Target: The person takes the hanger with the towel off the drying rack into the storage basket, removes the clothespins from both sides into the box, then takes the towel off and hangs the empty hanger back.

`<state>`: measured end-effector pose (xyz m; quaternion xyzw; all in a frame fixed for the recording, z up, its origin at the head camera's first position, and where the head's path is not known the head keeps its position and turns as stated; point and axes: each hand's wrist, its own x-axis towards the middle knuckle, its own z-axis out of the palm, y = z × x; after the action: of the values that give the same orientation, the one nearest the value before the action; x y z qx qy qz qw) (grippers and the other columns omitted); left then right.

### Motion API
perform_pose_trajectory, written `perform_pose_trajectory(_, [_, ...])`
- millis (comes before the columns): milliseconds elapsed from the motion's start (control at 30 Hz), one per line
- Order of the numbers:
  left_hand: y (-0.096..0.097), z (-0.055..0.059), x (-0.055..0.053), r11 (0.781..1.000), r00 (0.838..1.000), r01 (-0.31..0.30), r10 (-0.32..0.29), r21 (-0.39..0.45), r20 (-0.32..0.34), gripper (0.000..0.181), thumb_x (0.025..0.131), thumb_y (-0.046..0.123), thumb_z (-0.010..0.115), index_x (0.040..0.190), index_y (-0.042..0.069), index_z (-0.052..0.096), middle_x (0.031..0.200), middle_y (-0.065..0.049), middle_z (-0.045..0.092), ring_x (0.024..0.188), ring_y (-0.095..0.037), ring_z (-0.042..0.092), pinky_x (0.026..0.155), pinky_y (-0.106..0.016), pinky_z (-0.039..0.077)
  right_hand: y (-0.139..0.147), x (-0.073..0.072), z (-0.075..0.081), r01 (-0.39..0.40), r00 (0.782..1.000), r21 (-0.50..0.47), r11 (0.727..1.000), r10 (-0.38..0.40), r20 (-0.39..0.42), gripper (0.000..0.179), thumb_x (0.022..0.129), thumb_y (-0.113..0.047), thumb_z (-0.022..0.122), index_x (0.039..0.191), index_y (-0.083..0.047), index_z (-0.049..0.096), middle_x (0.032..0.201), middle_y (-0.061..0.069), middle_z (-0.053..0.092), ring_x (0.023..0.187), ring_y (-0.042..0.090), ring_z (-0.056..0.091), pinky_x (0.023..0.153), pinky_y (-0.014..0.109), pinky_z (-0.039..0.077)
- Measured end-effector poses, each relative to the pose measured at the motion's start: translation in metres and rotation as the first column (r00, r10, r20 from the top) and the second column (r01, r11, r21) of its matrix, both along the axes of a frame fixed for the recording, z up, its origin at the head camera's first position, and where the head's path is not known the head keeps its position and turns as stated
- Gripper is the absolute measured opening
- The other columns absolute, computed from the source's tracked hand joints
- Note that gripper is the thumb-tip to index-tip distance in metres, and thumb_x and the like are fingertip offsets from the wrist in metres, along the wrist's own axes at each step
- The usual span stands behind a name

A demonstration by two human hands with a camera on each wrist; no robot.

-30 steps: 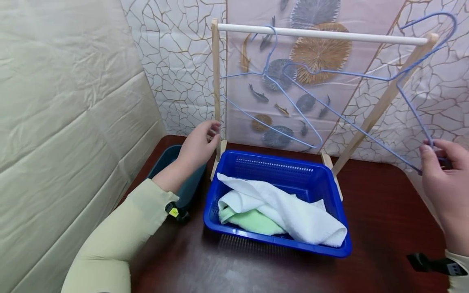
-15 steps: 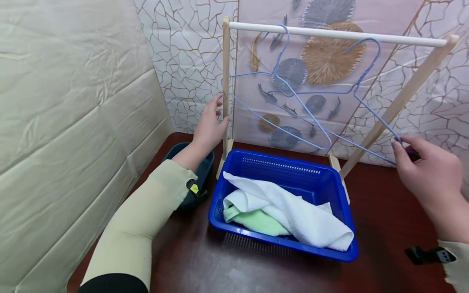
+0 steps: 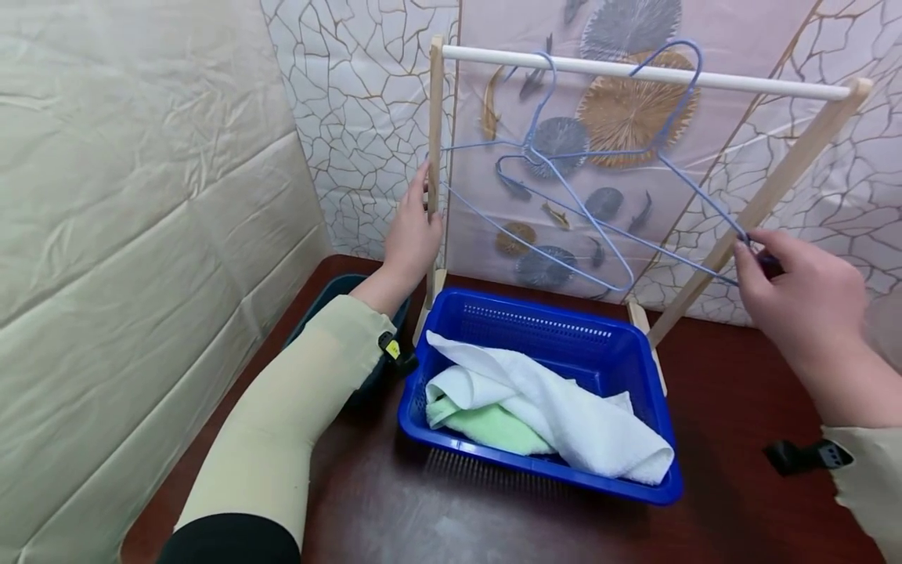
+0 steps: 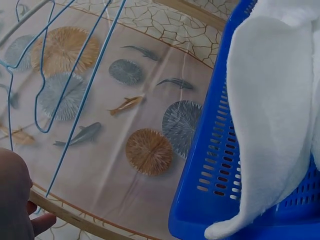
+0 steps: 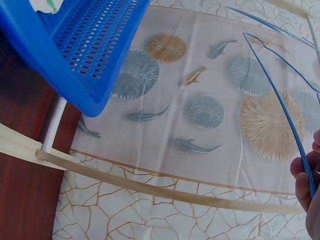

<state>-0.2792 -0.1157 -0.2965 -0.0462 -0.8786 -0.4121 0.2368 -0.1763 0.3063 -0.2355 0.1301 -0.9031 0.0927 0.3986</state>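
My right hand [image 3: 803, 298] pinches the right end of a blue wire hanger [image 3: 705, 196] between thumb and fingers. The hanger is tilted, and its hook overlaps the white rail [image 3: 775, 82] of the rack in the head view. The wire also runs up from my right hand [image 5: 307, 185] in the right wrist view. My left hand [image 3: 412, 239] grips the rack's left wooden post [image 3: 435, 102], thumb on the inner side and fingers on the outer side. A second blue hanger [image 3: 599, 223] hangs bare from the rail's left part.
A blue basket [image 3: 535, 309] with white cloth [image 3: 564, 407] and a light green cloth [image 3: 496, 431] stands before the rack. A dark green bin [image 3: 331, 290] sits left, partly behind my left arm. A padded wall [image 3: 162, 235] borders the left side.
My right hand has moved left with the hanger, bringing its hook from right of the rack to the rail. My left hand has risen and come onto the left post.
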Motion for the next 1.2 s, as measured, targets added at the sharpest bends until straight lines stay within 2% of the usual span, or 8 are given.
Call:
perform_pose_trajectory(200, [-0.003,-0.004,-0.006,0.999,0.999,-0.031,0.030,-0.031,-0.030,0.077,0.102,0.014,0.054,0.157,0.043,0.008,0.142,-0.002,0.050,0.118,-0.019,0.058,0.073,-0.034,0.054,-0.008,-0.007,0.006,-0.009,1.000,-0.010,1.000,0.009,-0.010,0.031,0.098,-0.019,0.059,0.113,0.006,0.067,0.088,0.029,0.068,0.071,0.046,0.062,0.050,0.043,0.034])
perform_pose_trajectory(333, [-0.003,-0.006,-0.011,0.999,0.998,-0.035,0.034,-0.029,-0.046,0.078,0.102,0.019,0.057,0.157,0.046,0.009,0.140,-0.002,0.051,0.115,-0.017,0.059,0.074,-0.033,0.054,-0.009,-0.012,0.005,-0.009,1.000,-0.040,0.999,0.008,-0.009,0.030,0.097,-0.019,0.059,0.113,0.005,0.068,0.089,0.029,0.068,0.073,0.046,0.063,0.053,0.047,0.035])
perform_pose_trajectory(467, [-0.004,-0.009,-0.014,0.999,0.998,-0.048,0.047,-0.019,-0.053,0.078,0.101,0.023,0.059,0.156,0.048,0.009,0.140,-0.001,0.050,0.115,-0.016,0.058,0.075,-0.032,0.054,-0.010,-0.019,0.000,-0.027,0.999,-0.056,0.998,0.025,-0.030,0.030,0.097,-0.020,0.060,0.114,0.003,0.069,0.091,0.028,0.069,0.076,0.047,0.063,0.057,0.054,0.037])
perform_pose_trajectory(700, [-0.003,-0.012,-0.017,0.997,0.996,-0.063,0.061,-0.037,-0.060,0.077,0.102,0.027,0.057,0.155,0.050,0.007,0.138,-0.002,0.051,0.112,-0.017,0.060,0.075,-0.032,0.053,-0.009,-0.025,-0.009,-0.021,1.000,-0.053,0.998,0.021,-0.007,0.031,0.097,-0.021,0.060,0.117,0.001,0.068,0.092,0.028,0.070,0.077,0.046,0.064,0.053,0.051,0.035])
perform_pose_trajectory(867, [-0.004,-0.013,-0.017,0.996,0.995,-0.068,0.064,-0.056,-0.070,0.077,0.102,0.028,0.056,0.155,0.050,0.006,0.140,-0.003,0.051,0.107,-0.019,0.061,0.074,-0.033,0.053,-0.010,-0.029,-0.016,-0.052,0.997,-0.045,0.998,0.050,-0.052,0.028,0.096,-0.022,0.061,0.114,-0.002,0.070,0.089,0.024,0.071,0.073,0.044,0.065,0.052,0.051,0.035])
perform_pose_trajectory(1200, [-0.003,-0.015,-0.016,0.995,0.995,-0.063,0.057,-0.075,-0.078,0.080,0.102,0.023,0.057,0.155,0.051,0.003,0.144,-0.003,0.048,0.112,-0.018,0.060,0.078,-0.033,0.053,-0.008,-0.034,-0.029,-0.082,0.994,-0.005,0.997,0.081,-0.079,0.028,0.096,-0.021,0.061,0.112,0.000,0.070,0.086,0.023,0.071,0.069,0.041,0.065,0.049,0.049,0.037])
